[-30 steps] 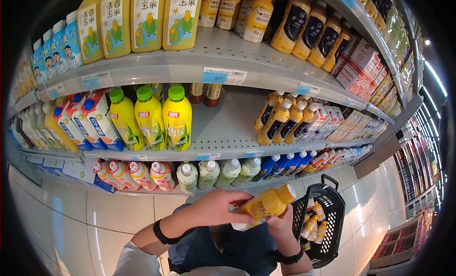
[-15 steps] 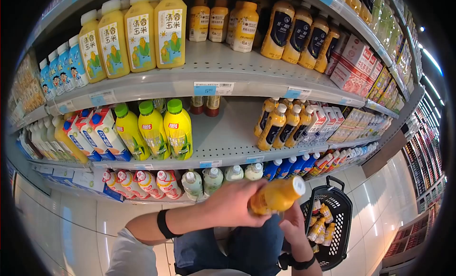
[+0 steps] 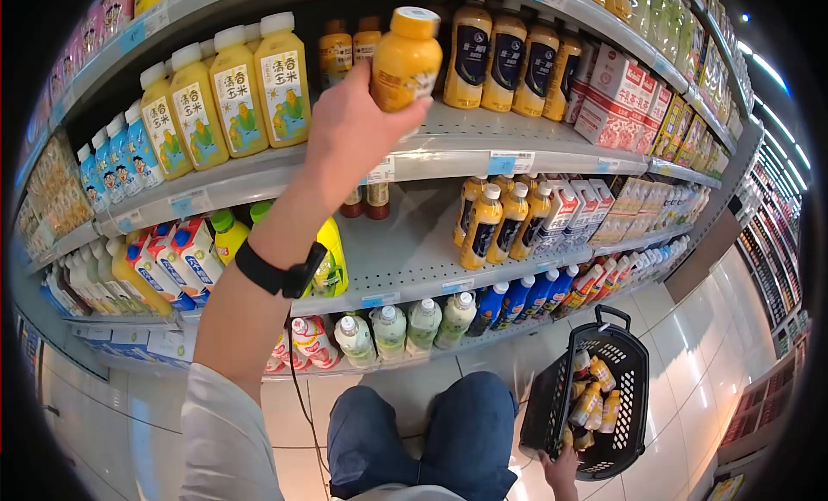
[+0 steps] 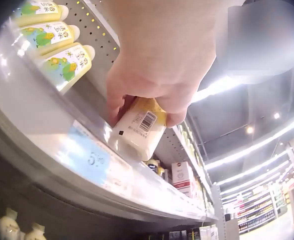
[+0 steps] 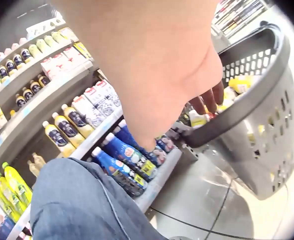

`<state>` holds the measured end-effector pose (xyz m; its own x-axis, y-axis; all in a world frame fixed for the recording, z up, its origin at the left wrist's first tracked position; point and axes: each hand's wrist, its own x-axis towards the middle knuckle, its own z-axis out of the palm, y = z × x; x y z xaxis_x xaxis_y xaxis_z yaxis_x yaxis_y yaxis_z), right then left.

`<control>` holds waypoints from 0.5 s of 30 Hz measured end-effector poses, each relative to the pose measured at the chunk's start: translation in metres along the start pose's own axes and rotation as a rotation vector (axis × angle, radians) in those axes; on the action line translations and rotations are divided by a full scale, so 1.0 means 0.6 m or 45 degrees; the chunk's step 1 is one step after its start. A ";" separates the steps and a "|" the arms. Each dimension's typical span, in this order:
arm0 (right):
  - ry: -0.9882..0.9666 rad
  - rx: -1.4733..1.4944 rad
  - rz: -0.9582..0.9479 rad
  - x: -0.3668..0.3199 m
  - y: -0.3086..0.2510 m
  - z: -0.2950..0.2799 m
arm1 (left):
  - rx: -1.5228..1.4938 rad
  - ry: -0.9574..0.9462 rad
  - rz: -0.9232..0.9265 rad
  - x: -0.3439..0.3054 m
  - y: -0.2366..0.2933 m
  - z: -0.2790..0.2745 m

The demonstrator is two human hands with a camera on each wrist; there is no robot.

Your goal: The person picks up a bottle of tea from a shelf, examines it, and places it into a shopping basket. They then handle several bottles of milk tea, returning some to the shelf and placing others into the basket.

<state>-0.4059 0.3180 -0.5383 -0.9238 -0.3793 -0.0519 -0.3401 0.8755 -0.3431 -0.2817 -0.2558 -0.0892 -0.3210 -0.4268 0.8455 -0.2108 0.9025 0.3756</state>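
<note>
At the upper shelf, my left hand grips a yellow drink bottle with a yellow cap, fingers and thumb round its sides. In the left wrist view the white lower part of the bottle and its barcode hang over the shelf's front edge. Behind it stand similar small yellow bottles. Low at the right, my right hand is at the near edge of a black basket. The right wrist view has its fingers extended at the basket's rim.
Several yellow bottles lie in the basket on the tiled floor. Corn drink bottles stand left of my left hand, dark-labelled bottles right of it. A price-tagged shelf edge runs below. My knees face the lower shelves.
My left hand has carried the yellow bottle up from over my lap to the upper shelf. My right hand has left the bottle and moved down to the basket.
</note>
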 end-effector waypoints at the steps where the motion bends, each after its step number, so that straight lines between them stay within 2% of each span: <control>1: -0.069 -0.036 -0.017 -0.002 0.018 0.017 | 0.042 -0.017 -0.066 0.011 -0.004 0.002; 2: -0.076 -0.028 -0.014 -0.001 0.018 0.015 | 0.085 -0.036 -0.133 0.020 -0.008 0.004; 4: -0.123 -0.209 -0.036 0.005 0.015 0.012 | 0.145 -0.040 -0.115 0.034 -0.020 0.008; 6: -0.332 -0.086 0.069 0.029 0.013 -0.003 | 0.239 -0.111 -0.228 0.048 -0.029 0.012; 8: -0.447 -0.050 0.009 0.046 0.022 -0.009 | 0.315 -0.131 -0.272 0.064 -0.046 0.023; 10: -0.462 -0.035 -0.024 0.055 0.027 -0.009 | 0.386 -0.142 -0.318 0.086 -0.067 0.032; 12: -0.484 -0.028 -0.047 0.056 0.026 -0.016 | -0.126 -0.353 -0.600 0.101 -0.085 0.034; 15: -0.514 0.048 0.016 0.053 0.024 -0.016 | -0.322 -0.425 -0.622 0.106 -0.101 0.043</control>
<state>-0.4420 0.3215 -0.5361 -0.7820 -0.4622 -0.4182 -0.3155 0.8721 -0.3739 -0.3132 -0.3390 -0.0682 -0.5217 -0.7502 0.4062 -0.1939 0.5680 0.7999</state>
